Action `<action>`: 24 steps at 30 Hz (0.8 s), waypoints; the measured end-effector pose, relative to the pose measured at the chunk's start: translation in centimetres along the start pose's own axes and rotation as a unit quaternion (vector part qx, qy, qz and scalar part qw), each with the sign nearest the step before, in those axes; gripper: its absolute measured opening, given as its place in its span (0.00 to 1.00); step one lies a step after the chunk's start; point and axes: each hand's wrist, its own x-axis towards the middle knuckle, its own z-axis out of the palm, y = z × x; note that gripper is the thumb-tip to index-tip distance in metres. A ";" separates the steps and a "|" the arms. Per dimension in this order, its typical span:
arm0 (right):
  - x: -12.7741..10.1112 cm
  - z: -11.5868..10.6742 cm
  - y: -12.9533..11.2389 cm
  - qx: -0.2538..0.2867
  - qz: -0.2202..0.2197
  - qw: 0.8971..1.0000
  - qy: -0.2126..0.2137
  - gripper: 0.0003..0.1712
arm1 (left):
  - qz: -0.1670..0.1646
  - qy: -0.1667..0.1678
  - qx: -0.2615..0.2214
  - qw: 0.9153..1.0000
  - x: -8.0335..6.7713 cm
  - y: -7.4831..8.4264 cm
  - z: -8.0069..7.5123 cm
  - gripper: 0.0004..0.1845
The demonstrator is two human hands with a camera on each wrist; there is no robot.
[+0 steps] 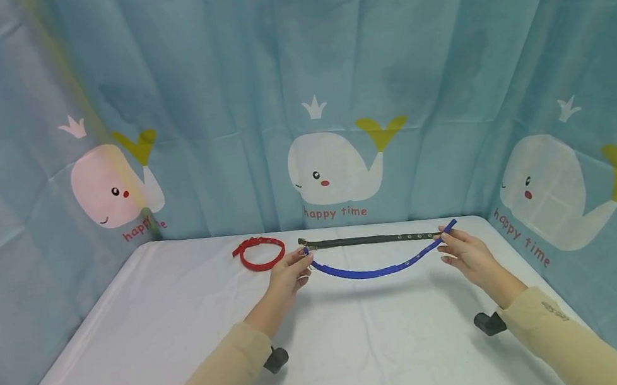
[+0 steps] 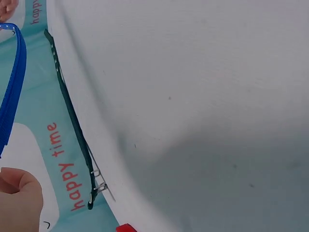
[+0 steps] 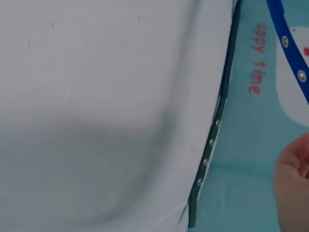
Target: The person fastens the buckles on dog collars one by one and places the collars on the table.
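A blue collar (image 1: 371, 273) with metal eyelets hangs in a shallow curve between both hands, raised over the white table. My left hand (image 1: 289, 274) pinches its buckle end, while my right hand (image 1: 467, 257) pinches the pointed end near the tip. In the left wrist view the blue strap (image 2: 14, 87) runs along the left edge above part of the left hand (image 2: 19, 198). The right wrist view catches the eyelets of the blue strap (image 3: 292, 58) and part of the right hand (image 3: 294, 183).
Stretched straight along the table's back edge lies a dark green collar (image 1: 360, 240) with a buckle and eyelets. A red collar (image 1: 263, 266), closed into a loop, lies left of it. Blue curtains (image 1: 218, 101) with whale prints surround the white table (image 1: 372, 350).
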 end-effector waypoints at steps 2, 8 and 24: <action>-0.2 0.4 0.1 -0.001 -0.007 1.000 -0.015 0.08 | 0.009 0.001 0.014 1.000 -0.3 -0.1 -0.2 0.19; -0.7 1.7 0.3 0.010 -0.009 0.999 -0.032 0.25 | 0.043 0.006 0.048 0.998 -1.3 -0.1 -0.9 0.21; -1.9 5.7 0.1 -0.032 -0.050 0.997 -0.040 0.22 | 0.078 0.001 0.096 0.992 -3.4 0.5 -1.9 0.23</action>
